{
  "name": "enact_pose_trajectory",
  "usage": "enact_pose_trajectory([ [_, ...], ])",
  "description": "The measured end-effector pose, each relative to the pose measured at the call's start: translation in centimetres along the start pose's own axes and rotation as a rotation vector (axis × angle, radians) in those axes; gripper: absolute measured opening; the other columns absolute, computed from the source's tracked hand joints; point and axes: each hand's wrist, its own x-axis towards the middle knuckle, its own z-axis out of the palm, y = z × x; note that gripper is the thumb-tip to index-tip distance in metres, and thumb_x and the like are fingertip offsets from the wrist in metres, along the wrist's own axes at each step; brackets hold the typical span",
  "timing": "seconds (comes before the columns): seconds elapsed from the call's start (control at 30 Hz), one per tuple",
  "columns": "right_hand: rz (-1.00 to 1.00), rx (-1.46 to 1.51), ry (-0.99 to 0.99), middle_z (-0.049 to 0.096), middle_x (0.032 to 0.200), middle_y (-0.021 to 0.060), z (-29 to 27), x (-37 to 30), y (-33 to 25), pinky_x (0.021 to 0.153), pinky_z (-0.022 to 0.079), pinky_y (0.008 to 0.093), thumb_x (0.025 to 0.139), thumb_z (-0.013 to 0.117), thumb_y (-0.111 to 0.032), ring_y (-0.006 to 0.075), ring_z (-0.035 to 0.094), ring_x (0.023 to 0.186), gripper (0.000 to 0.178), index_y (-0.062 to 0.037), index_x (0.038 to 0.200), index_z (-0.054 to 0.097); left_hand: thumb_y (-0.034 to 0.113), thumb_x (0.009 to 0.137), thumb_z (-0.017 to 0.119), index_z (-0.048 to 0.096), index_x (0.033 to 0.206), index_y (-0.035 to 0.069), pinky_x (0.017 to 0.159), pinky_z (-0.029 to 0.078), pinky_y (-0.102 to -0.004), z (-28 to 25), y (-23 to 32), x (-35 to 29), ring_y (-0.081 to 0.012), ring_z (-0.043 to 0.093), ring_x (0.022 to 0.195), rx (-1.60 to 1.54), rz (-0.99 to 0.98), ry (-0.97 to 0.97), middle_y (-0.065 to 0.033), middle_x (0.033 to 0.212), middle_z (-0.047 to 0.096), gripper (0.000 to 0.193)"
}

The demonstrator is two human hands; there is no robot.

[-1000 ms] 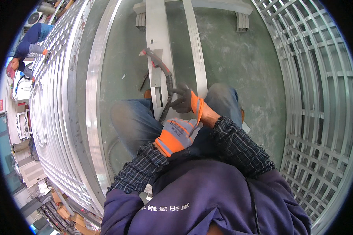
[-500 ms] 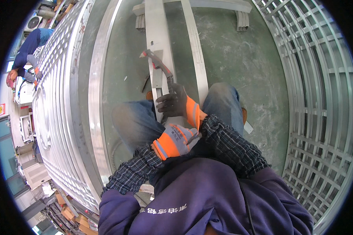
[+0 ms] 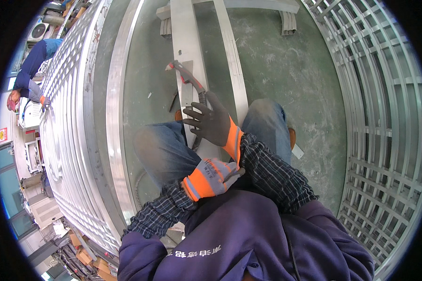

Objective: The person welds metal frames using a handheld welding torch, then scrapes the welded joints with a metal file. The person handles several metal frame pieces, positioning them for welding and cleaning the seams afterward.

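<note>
My left hand point(image 3: 212, 177), in a grey and orange work glove, pinches the orange cuff point(image 3: 234, 143) of the glove on my right wrist. My right hand point(image 3: 210, 121) is raised with its dark palm showing and its fingers spread, holding nothing. Just beyond its fingertips lies a welding torch point(image 3: 190, 77) with a grey body, red trim and a black ribbed cable. The torch rests along a pale metal beam point(image 3: 186, 29) that runs away from me between my knees. Part of the cable and beam is hidden behind my right hand.
A narrower metal bar point(image 3: 230, 51) lies right of the beam. Metal lattice panels stand at the left point(image 3: 72, 126) and right point(image 3: 384, 117). Crosswise at the far end is a support bar point(image 3: 262, 4). Beyond the left panel, another person point(image 3: 33, 65) bends over with gloved hands on it.
My right hand has lifted and turned, its fingers spreading apart. My left hand has shifted slightly down, still at the right glove's cuff. The torch stays on the beam.
</note>
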Motion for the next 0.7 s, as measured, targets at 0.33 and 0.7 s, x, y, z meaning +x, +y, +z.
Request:
enact_pose_trajectory([
  [0.33, 0.066, 0.17, -0.614, 0.067, 0.121, 0.0136, 8.1, -5.0, 0.7, 0.092, 0.052, 0.0389, 0.109, 0.047, -0.039, 0.0263, 0.065, 0.11, 0.05, 0.0012, 0.135, 0.058, 0.023, 0.106, 0.05, 0.061, 0.124, 0.002, 0.076, 0.055, -0.035, 1.6, -6.6, -1.0, -0.0235, 0.07, 0.083, -0.841, -0.509, 0.655, -0.0123, 0.105, 0.071, 0.03],
  [0.7, 0.169, 0.05, -0.649, 0.071, 0.114, 0.0127, 7.7, -10.6, 2.3, 0.09, 0.056, 0.0361, 0.109, 0.048, -0.034, 0.0197, 0.069, 0.104, 0.048, 0.0025, 0.139, 0.056, 0.039, 0.11, 0.037, 0.057, 0.131, 0.001, 0.094, 0.054, -0.0328, -1.6, 0.8, 7.3, -0.0229, 0.07, 0.101, 1.773, -2.303, 0.56, -0.0168, 0.116, 0.067, 0.047],
])
